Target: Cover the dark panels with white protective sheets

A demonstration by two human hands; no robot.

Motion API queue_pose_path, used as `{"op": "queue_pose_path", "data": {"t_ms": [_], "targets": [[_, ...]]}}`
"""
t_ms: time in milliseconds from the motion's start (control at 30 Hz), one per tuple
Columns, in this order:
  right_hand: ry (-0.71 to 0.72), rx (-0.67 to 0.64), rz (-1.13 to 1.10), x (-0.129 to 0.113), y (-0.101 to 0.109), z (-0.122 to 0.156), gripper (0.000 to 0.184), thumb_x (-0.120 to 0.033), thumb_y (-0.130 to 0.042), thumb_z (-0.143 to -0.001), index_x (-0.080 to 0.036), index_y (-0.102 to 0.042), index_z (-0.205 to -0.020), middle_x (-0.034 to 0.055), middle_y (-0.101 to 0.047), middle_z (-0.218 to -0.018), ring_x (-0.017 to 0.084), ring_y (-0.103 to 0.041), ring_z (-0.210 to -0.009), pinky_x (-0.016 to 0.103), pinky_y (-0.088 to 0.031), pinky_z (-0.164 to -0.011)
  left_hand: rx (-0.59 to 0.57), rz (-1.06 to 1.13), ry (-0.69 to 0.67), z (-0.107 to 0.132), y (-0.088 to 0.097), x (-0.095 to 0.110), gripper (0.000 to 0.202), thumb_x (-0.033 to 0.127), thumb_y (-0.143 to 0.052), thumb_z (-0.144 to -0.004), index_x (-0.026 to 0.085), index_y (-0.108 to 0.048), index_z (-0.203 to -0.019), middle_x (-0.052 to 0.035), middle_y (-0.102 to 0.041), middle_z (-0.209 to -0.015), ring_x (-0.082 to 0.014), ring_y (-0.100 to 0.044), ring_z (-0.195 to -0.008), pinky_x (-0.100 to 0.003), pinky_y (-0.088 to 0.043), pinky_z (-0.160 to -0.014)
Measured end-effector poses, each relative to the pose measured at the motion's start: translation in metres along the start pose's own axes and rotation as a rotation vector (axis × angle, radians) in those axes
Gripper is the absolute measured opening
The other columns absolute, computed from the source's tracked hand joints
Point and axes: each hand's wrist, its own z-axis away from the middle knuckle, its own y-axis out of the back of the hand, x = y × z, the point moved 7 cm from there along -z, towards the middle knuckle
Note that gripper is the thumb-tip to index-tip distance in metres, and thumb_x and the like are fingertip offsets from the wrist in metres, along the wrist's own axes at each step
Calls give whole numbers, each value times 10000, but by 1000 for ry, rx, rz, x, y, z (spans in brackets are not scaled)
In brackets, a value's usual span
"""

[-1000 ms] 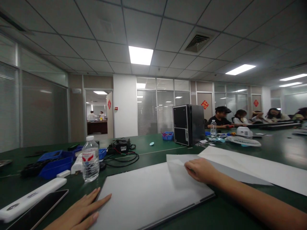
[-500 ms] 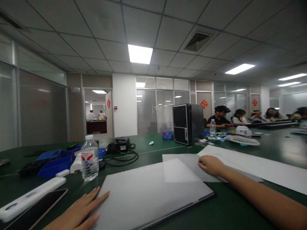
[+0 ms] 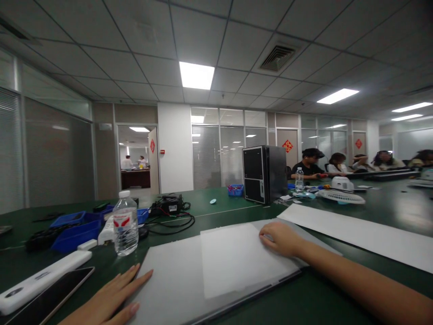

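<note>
A flat grey panel with a dark edge lies on the green table in front of me. My left hand rests with fingers spread on its left edge. A thin white sheet lies over the right part of the panel. My right hand has its fingers curled at that sheet's right side, pinching it. Another greyish sheet reaches out beyond my right wrist; how far it runs under the white one is hidden.
A water bottle, white bar, phone and blue bins stand left. Black adapters with cables lie behind. Farther back is a computer tower. A long white board lies right; several people sit beyond.
My right hand has moved left and toward me, drawing the white sheet farther over the panel. The greyish sheet has shifted left too. My left hand has stayed in place.
</note>
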Motion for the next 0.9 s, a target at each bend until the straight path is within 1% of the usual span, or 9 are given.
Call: {"op": "queue_pose_path", "data": {"t_ms": [100,233,333,400,467,600,700,800,900], "targets": [[-128,-7,41,36,-1,4,369,-379,-442,-970,-212,-761,-1049,106,-768,-1039,281,-685,-981,368,-458,-861,-31,-15,-11,-3,-6,-6,570,627,-425,-981,507,-298,-1523,70,-244,-1654,-352,-288,-1511,-647,-290,-1211],[-302,-51,104,89,-8,15,374,-391,-450,-956,-201,-771,-989,128,-765,-977,300,-694,-928,371,-456,-793,-41,6,3,-4,-2,-6,585,632,-443,-973,495,-303,-1524,63,-246,-1656,-368,-271,-1511,-656,-291,-1206],[-334,-55,114,103,-10,20,375,-382,-455,-946,-186,-773,-970,147,-765,-965,310,-696,-924,373,-452,-779,-126,24,21,-2,0,-2,590,659,-393,-978,511,-259,-1533,86,-179,-1662,-357,-215,-1526,-667,-252,-1216],[-326,-57,112,98,-12,19,371,-382,-459,-943,-191,-775,-981,142,-768,-974,306,-694,-941,369,-453,-795,-120,46,28,-1,3,-1,590,664,-404,-972,522,-265,-1528,101,-169,-1660,-356,-207,-1527,-662,-238,-1223],[-302,-58,99,85,-12,16,366,-388,-466,-941,-204,-778,-992,128,-771,-980,296,-694,-949,360,-455,-812,-91,66,20,0,3,-2,588,656,-442,-964,522,-297,-1518,99,-198,-1656,-362,-231,-1521,-656,-248,-1222],[-181,-41,6,41,-8,6,367,-405,-466,-951,-223,-781,-1003,102,-777,-968,273,-698,-923,352,-465,-825,-23,40,5,0,2,-3,589,634,-460,-967,494,-317,-1521,66,-253,-1652,-367,-273,-1511,-654,-282,-1212],[-113,-26,-59,14,-1,2,356,-402,-473,-955,-227,-778,-1013,90,-780,-974,260,-700,-906,350,-474,-839,-67,27,23,-2,-1,-2,592,658,-413,-971,506,-288,-1529,83,-209,-1659,-357,-242,-1524,-655,-268,-1216],[-93,-13,-75,5,3,1,357,-396,-473,-959,-220,-772,-1043,92,-777,-1006,263,-698,-927,362,-483,-867,-146,8,35,-3,-3,0,600,683,-347,-976,517,-237,-1542,109,-137,-1664,-334,-190,-1539,-644,-230,-1232],[-60,-22,-79,8,4,4,356,-386,-478,-960,-200,-765,-1058,106,-769,-1055,278,-690,-987,388,-481,-917,-132,5,27,-4,-1,1,596,680,-328,-981,514,-239,-1545,108,-124,-1666,-341,-182,-1542,-657,-220,-1229]]}}
